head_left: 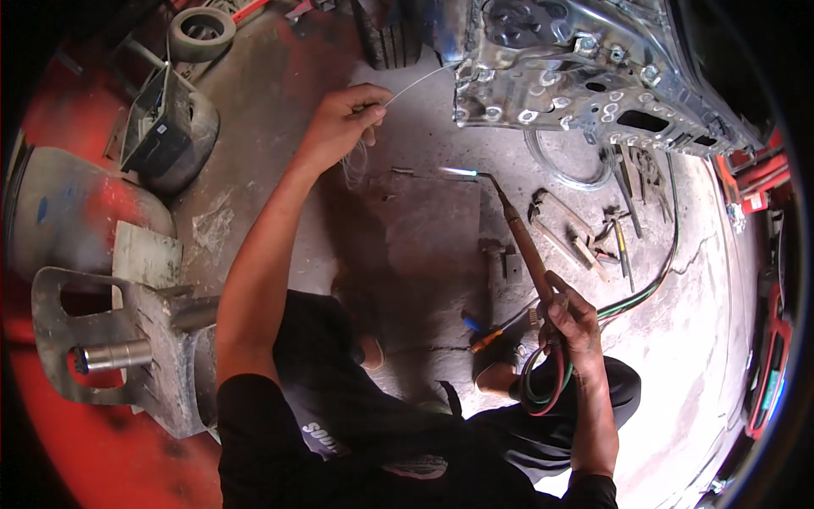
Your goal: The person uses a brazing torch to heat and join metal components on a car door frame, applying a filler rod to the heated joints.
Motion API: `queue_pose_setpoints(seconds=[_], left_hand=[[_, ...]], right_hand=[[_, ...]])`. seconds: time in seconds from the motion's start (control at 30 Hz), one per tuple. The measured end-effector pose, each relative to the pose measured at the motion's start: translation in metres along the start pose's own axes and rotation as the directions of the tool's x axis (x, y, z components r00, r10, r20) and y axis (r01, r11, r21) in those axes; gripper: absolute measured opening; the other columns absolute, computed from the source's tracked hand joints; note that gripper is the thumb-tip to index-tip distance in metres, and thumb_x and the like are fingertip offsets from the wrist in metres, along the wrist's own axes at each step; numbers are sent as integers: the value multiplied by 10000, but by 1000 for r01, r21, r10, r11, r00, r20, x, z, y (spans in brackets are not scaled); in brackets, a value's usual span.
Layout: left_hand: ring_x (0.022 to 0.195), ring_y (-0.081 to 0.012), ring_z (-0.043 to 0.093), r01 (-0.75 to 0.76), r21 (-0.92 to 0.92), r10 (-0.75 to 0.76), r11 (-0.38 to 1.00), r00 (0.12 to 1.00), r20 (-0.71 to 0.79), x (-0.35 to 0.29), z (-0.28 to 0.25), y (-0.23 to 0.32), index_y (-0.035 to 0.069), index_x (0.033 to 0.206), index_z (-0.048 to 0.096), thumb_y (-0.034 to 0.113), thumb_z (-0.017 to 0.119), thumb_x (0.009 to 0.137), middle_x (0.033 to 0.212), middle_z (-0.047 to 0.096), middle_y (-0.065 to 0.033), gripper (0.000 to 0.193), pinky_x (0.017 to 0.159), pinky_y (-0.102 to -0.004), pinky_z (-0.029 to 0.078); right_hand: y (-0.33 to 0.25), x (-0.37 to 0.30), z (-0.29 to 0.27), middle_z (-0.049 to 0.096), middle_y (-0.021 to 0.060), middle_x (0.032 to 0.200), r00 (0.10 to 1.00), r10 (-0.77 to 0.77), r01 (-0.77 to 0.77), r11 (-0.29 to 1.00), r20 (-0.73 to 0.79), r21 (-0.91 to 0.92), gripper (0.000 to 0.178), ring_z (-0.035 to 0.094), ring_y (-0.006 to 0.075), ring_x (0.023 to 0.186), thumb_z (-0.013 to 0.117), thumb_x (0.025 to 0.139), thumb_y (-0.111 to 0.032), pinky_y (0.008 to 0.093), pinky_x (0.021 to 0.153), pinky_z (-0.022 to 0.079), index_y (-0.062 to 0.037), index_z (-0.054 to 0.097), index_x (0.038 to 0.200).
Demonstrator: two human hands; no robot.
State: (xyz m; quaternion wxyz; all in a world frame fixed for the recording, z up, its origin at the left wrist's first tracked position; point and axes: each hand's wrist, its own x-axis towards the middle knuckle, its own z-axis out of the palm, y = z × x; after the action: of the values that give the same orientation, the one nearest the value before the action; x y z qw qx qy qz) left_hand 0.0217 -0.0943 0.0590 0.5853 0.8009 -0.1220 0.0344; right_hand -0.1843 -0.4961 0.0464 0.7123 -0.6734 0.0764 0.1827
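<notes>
My left hand (349,123) is closed in a pinch on a thin metal wire (415,83), whose far end reaches the edge of a bare sheet-metal car panel (543,93). Below that hand hangs a loose bundle of the same wire. Lower right, my right hand (570,321) grips the handle of a gas welding torch (521,233). From the torch's bent tip a bluish-white flame points left, apart from the panel. Green and red hoses (543,397) loop beneath my right hand. The panel has holes and several shiny round marks.
Hammers (566,222) and other hand tools lie on the concrete floor at right, near a coil of wire (566,174). An orange-handled screwdriver (490,339) rests near my foot. At left are a worn plastic chair (178,356), a black bin (155,127) and a tyre (202,34).
</notes>
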Motion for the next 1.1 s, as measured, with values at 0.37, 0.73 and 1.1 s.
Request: queue_pose_setpoints(seconds=[0.37,0.73,1.1], left_hand=[[682,-123,591,7,228,24,974,991,-131,26,-7,-20,37,1129,733,72,605,965,806,679,-49,211,671,-312,509],[875,-175,674,-45,275,80,961,990,-118,33,-10,-17,8,1141,719,69,604,971,1000,751,-125,214,809,-315,520],[687,-101,484,-121,341,174,932,976,-131,36,-14,-24,49,1156,731,106,582,996,722,566,0,225,666,-293,445]], right_hand=[[5,1,-3,648,66,851,1000,15,-16,999,-9,-42,831,619,118,616,768,890,-392,234,527,491,94,412,1461],[7,5,-5,663,75,867,999,29,-29,998,-18,-47,799,619,119,625,768,893,-367,241,538,499,83,427,1458],[13,14,-1,650,70,856,1000,8,-9,1000,-17,-18,777,628,129,576,765,891,-332,238,500,510,74,424,1459]])
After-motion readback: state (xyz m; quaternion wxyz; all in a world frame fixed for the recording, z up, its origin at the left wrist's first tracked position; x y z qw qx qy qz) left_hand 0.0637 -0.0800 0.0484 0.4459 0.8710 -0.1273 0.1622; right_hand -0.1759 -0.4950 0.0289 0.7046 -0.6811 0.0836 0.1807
